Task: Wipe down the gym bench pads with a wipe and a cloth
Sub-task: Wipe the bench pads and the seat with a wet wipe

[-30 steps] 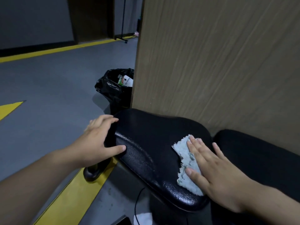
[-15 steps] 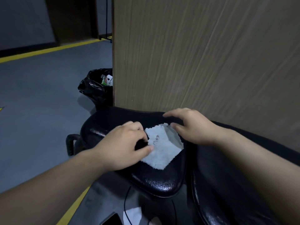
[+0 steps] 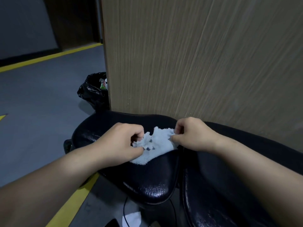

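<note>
A wood-grain panel (image 3: 196, 63) fills the right and centre, its left edge running down to the floor. To its left lies a grey floor (image 3: 41, 104), crossed far off by a yellow stripe (image 3: 49, 57), with a second yellow stripe (image 3: 73, 202) near the bottom. A black bin bag (image 3: 91, 94) stands against the panel's left edge. Far left are a grey wall (image 3: 24, 25) and a dark doorway (image 3: 73, 22). The light is dim.

The cloth (image 3: 159, 145) lies on the bench pad (image 3: 147, 182), between the left grip (image 3: 118, 145) and the right grip (image 3: 195, 135), each holding one edge. A second pad (image 3: 213, 202) sits just right; a panel (image 3: 196, 63) stands behind, a bin bag (image 3: 92, 94) left of it.
</note>
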`<state>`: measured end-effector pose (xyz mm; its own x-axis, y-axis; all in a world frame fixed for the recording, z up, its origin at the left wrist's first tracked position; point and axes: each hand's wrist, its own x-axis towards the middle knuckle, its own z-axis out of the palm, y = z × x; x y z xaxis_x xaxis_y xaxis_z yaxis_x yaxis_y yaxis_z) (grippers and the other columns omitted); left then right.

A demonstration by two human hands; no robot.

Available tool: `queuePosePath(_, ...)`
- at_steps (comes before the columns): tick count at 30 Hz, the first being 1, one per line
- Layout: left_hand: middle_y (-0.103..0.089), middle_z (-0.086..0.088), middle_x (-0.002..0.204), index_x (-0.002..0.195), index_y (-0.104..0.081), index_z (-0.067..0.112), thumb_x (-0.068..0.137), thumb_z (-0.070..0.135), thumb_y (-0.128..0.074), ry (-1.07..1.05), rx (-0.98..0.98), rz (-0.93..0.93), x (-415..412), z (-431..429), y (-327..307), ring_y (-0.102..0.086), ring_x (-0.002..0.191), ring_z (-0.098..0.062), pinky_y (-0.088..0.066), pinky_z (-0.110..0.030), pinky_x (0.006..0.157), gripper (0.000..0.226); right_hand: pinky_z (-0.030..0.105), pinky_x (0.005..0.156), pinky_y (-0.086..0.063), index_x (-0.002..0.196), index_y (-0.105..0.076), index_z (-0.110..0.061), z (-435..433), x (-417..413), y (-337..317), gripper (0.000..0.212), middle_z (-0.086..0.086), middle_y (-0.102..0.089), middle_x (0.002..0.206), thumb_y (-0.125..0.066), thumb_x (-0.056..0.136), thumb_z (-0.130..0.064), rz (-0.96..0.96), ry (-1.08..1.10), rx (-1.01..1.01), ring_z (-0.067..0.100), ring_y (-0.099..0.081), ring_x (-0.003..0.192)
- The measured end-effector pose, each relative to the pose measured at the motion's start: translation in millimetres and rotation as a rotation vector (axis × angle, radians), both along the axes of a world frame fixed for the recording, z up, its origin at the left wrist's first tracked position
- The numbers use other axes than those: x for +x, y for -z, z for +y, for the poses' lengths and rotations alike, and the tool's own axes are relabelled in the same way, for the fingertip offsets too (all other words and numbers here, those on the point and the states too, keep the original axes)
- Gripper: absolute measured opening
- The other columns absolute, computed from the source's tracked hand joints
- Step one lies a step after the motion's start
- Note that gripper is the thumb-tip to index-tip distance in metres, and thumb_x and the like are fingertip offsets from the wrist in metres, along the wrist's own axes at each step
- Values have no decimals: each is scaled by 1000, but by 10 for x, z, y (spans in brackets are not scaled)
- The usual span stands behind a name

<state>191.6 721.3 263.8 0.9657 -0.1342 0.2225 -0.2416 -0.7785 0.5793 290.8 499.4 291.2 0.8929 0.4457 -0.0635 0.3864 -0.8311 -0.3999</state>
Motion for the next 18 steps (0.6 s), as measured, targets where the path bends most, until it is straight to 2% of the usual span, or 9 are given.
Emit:
queuePosePath(2, -59, 7, 61, 67, -53, 23, 68, 12, -73, -3, -44, -29, -33, 51, -68, -53, 56, -6, -44, -28, 54, 23, 19, 46, -40, 79, -61, -18, -73, -60, 9, 17, -5, -62, 71, -72, 73, -27, -19, 76, 75, 7, -56, 59)
queuePosePath(4, -71, 11, 78, 75, -58, 28, 70, 9, -76, 10, -123, -44, -82, 69, -158, -68, 76, -9, -53, -31, 70, 26, 19, 48, -40, 84, -56, -20, -141, -142, 31, 21, -5, -61, 76, -72, 73, -26, -30, 109, 100, 8, -57, 64)
queuePosePath(6, -72, 16, 86, 83, -61, 30, 74, 5, -76, 46, -126, -72, -133, 52, -236, -69, 83, -9, -50, -24, 73, 30, 21, 61, -46, 97, -51, -24, -214, -237, 51, 32, -6, -58, 93, -73, 73, -28, -48, 35, 72, 8, -58, 79)
queuePosePath(9, -67, 16, 85, 88, -71, 28, 75, 5, -67, 166, 2, -127, -224, 44, -276, -66, 78, -9, -47, -18, 66, 27, 21, 94, -43, 122, -49, -34, -351, -336, 59, 48, -13, -44, 123, -70, 79, -35, -174, -330, 0, 6, -47, 113)
queuePosePath(12, -61, 21, 88, 98, -73, 31, 75, 24, -66, 261, 205, -38, -356, 61, -177, -60, 81, -1, -47, -19, 73, 25, 20, 101, -40, 130, -53, -37, -422, -382, 77, 49, -20, -43, 129, -66, 84, -50, -153, -559, -24, 0, -43, 120)
queuePosePath(13, -61, 22, 90, 102, -73, 34, 79, 40, -69, 259, 290, -31, -389, 72, -127, -59, 84, 1, -47, -21, 85, 24, 21, 101, -40, 132, -53, -37, -430, -392, 100, 53, -21, -43, 130, -65, 84, -56, -143, -571, -51, -1, -43, 121)
queuePosePath(15, -61, 22, 94, 107, -72, 38, 81, 75, -57, 226, 436, -26, -454, 77, -72, -59, 91, 2, -36, -26, 107, 47, 20, 101, -39, 133, -52, -37, -435, -405, 140, 58, -21, -41, 131, -61, 82, -64, -178, -573, -96, -2, -43, 121)
queuePosePath(16, -60, 20, 93, 103, -73, 38, 81, 82, -50, 219, 462, -8, -486, 57, -73, -59, 92, 1, -33, -25, 109, 55, 20, 100, -40, 131, -55, -37, -431, -409, 148, 57, -21, -43, 128, -59, 83, -66, -192, -569, -92, -1, -45, 118)
queuePosePath(18, -56, 16, 81, 83, -74, 32, 86, 80, -44, 210, 401, 33, -532, 9, -93, -59, 86, -3, -41, -24, 96, 56, 22, 92, -45, 117, -66, -34, -409, -414, 127, 43, -20, -51, 111, -55, 87, -63, -175, -542, -22, -1, -53, 104)
